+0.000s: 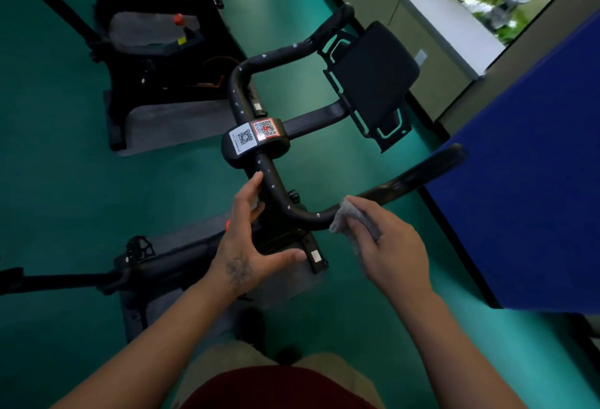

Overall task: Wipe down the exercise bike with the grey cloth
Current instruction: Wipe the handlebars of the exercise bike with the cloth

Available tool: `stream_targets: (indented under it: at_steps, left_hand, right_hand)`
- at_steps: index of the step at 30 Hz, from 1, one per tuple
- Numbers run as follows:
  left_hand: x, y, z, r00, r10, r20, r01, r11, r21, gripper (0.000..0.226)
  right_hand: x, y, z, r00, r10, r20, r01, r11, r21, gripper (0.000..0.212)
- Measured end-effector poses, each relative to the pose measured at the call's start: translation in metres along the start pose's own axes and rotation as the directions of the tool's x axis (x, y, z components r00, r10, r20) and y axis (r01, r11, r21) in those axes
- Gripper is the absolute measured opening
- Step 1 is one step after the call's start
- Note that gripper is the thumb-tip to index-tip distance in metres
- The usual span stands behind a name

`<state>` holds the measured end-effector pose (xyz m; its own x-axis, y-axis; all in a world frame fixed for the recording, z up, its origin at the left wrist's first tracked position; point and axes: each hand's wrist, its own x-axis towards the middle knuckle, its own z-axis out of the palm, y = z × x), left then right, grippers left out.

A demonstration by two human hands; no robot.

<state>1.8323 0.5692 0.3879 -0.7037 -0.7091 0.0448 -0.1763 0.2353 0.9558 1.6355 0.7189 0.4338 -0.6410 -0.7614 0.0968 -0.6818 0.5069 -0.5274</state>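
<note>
The black exercise bike point(256, 142) stands below me, its looped handlebar point(276, 188) flecked with pale spots and its centre hub carrying two QR stickers. My right hand point(389, 246) grips the grey cloth point(349, 218) and presses it against the near right bend of the handlebar. My left hand point(250, 239) hovers with straight, spread fingers just left of the bar, fingertips close to it, thumb stretched out below. A black tablet holder point(373, 84) sits beyond the bars.
A second black bike point(156, 51) on a grey mat stands at the upper left. A blue panel point(526, 181) rises close on the right, with a window ledge and plants behind it. The floor point(48, 165) is teal; a pedal point(139, 248) sticks out at left.
</note>
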Motion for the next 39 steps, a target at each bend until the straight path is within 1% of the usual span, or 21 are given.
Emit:
stream_targets:
  at_steps: [3,6,11,14,16,18,20,24,26,28,30,32,35,39]
  left_hand:
    - [-0.001,0.001,-0.002,0.999,-0.017,0.039,0.016,1.000,0.009,0.133]
    - [-0.001,0.000,-0.002,0.999,0.001,0.040,-0.002,1.000,0.030,0.134]
    - [0.002,-0.005,-0.011,0.999,0.045,0.020,-0.046,0.997,0.059,0.128]
    - [0.011,-0.008,-0.026,0.994,0.102,-0.025,-0.098,0.989,0.112,0.123]
    - [0.024,-0.013,-0.041,0.982,0.174,-0.068,-0.161,0.974,0.162,0.118]
    - [0.042,-0.019,-0.059,0.968,0.237,-0.080,-0.215,0.953,0.213,0.114]
    - [0.062,-0.023,-0.078,0.962,0.272,-0.032,-0.255,0.933,0.254,0.113]
    - [0.100,-0.025,-0.112,0.946,0.282,0.161,-0.321,0.885,0.336,0.121]
    - [0.115,-0.027,-0.120,0.905,0.324,0.276,-0.412,0.829,0.379,0.124]
    - [0.127,-0.032,-0.123,0.838,0.377,0.395,-0.526,0.752,0.397,0.125]
    - [0.137,-0.038,-0.123,0.780,0.417,0.467,-0.604,0.696,0.388,0.126]
    - [0.144,-0.043,-0.122,0.742,0.453,0.494,-0.650,0.664,0.369,0.125]
    - [0.150,-0.049,-0.117,0.705,0.506,0.498,-0.696,0.631,0.344,0.123]
    - [0.155,-0.055,-0.113,0.687,0.545,0.481,-0.716,0.623,0.316,0.125]
  right_hand:
    - [0.001,0.004,-0.003,0.999,0.032,0.004,-0.032,0.997,0.063,0.034]
    - [-0.003,0.001,0.000,0.999,0.041,0.022,-0.044,0.990,0.134,0.030]
    - [-0.003,-0.003,-0.002,0.997,0.076,0.024,-0.078,0.990,0.121,0.024]
    - [-0.004,-0.006,0.000,0.994,0.104,0.023,-0.106,0.987,0.117,0.022]
    - [-0.005,-0.009,0.002,0.991,0.136,0.002,-0.135,0.982,0.132,0.022]
    - [-0.007,-0.012,0.005,0.981,0.191,-0.022,-0.184,0.967,0.175,0.023]
    - [-0.010,-0.018,0.010,0.965,0.257,-0.047,-0.239,0.942,0.237,0.024]
    - [-0.016,-0.032,0.019,0.930,0.357,-0.083,-0.315,0.895,0.315,0.026]
    - [-0.017,-0.037,0.022,0.914,0.391,-0.105,-0.336,0.878,0.341,0.028]
    - [-0.018,-0.044,0.025,0.899,0.418,-0.127,-0.355,0.868,0.346,0.030]
    - [-0.020,-0.049,0.027,0.882,0.445,-0.156,-0.373,0.861,0.347,0.028]
    - [-0.021,-0.054,0.031,0.859,0.477,-0.186,-0.398,0.850,0.345,0.027]
    - [-0.022,-0.061,0.038,0.825,0.516,-0.231,-0.424,0.835,0.352,0.027]
    - [-0.023,-0.068,0.045,0.787,0.560,-0.261,-0.457,0.812,0.363,0.028]
